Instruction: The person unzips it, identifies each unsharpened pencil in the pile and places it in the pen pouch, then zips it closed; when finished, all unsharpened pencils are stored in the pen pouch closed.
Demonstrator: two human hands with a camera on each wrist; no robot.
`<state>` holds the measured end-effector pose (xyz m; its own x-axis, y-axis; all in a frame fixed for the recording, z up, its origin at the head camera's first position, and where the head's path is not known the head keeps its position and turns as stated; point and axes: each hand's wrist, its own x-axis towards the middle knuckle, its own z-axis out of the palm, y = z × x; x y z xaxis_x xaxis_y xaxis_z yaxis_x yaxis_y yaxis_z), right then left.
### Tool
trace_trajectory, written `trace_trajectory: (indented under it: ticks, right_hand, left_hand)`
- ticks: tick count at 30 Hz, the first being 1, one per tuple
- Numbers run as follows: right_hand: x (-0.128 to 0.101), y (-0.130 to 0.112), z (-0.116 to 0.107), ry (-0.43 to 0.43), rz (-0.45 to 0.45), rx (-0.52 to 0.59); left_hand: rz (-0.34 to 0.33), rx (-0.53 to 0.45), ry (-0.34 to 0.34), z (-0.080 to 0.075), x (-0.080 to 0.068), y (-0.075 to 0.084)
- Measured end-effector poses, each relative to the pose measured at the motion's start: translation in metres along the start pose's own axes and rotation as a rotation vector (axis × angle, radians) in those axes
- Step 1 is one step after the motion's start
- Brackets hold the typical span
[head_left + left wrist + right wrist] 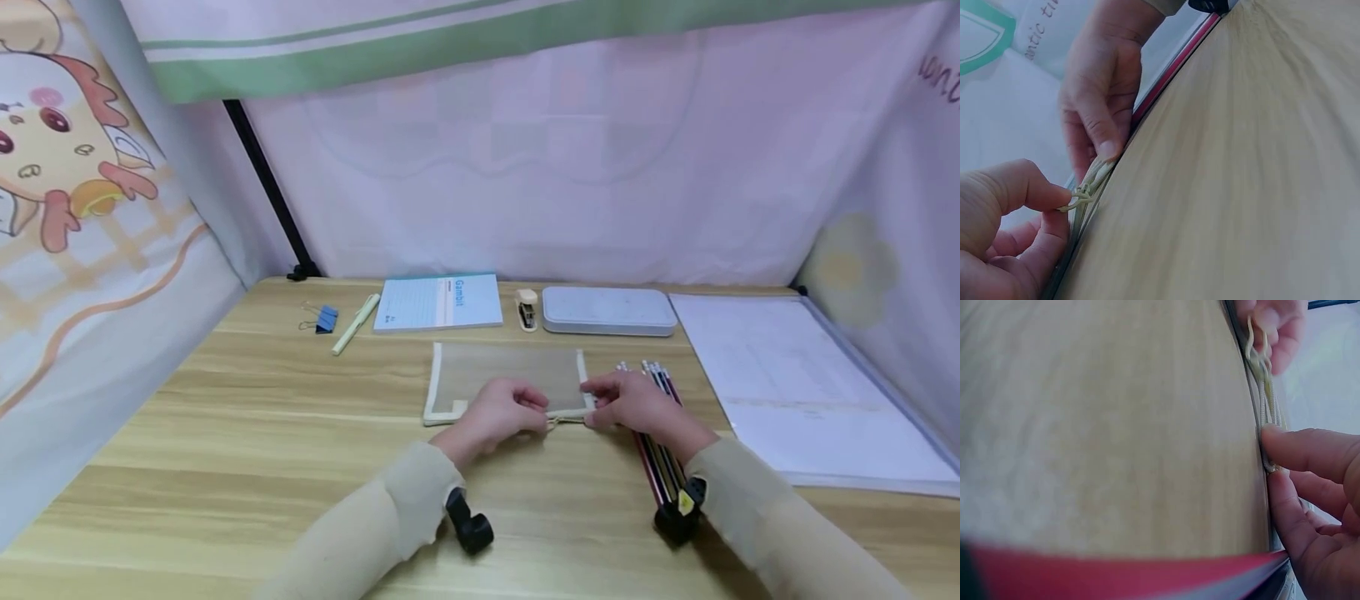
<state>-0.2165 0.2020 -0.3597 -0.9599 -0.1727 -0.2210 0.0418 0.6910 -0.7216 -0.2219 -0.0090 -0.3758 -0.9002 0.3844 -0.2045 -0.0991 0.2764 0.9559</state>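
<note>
A grey see-through pouch (510, 367) with white trim lies flat on the table. A cream cord (567, 421) runs along its near edge between both hands. The left hand (501, 417) pinches a thin loop at one end of the cord, between thumb and forefinger. Thumb and finger of the right hand (633, 404) pinch the other end, close by the pouch's near right corner. Several knotted or looped strands of the cord (1266, 394) show between the hands in the right wrist view. Under the right hand and wrist lies a bundle of pencils (651, 467).
Along the back of the table (225, 467) are blue binder clips (326, 319), a pale green pen (356, 325), a light blue notebook (438, 302), a stapler (527, 310) and a pale flat case (609, 311). White paper sheets (810, 387) cover the right side. Fabric curtains surround the table.
</note>
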Motion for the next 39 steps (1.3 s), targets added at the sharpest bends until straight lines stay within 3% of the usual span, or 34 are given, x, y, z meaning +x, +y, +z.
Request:
trace_trajectory:
  ticks: [8, 14, 24, 30, 36, 39]
  right_hand:
    - [-0.001, -0.001, -0.002, 0.002, -0.035, -0.048]
    - [-0.005, -0.001, -0.003, -0.008, -0.024, -0.047]
    - [-0.002, -0.001, -0.006, -0.021, -0.005, -0.082]
    - [-0.003, -0.002, -0.007, -0.023, -0.005, -0.081]
    - [-0.003, -0.002, -0.004, -0.034, -0.026, -0.035]
    - [-0.002, -0.001, -0.002, -0.039, -0.025, -0.025]
  left_hand:
    - [0.011, 0.02, -0.004, -0.044, -0.018, -0.015]
    - [0.044, 0.059, -0.077, -0.08, -0.029, -0.025]
    - [0.013, 0.115, -0.112, -0.141, -0.057, -0.034]
    - [0.028, 0.089, -0.075, -0.155, -0.065, -0.041]
    - [0.04, 0.109, -0.051, -0.157, -0.066, -0.047]
    - [0.048, 0.17, -0.023, -0.155, -0.066, -0.042]
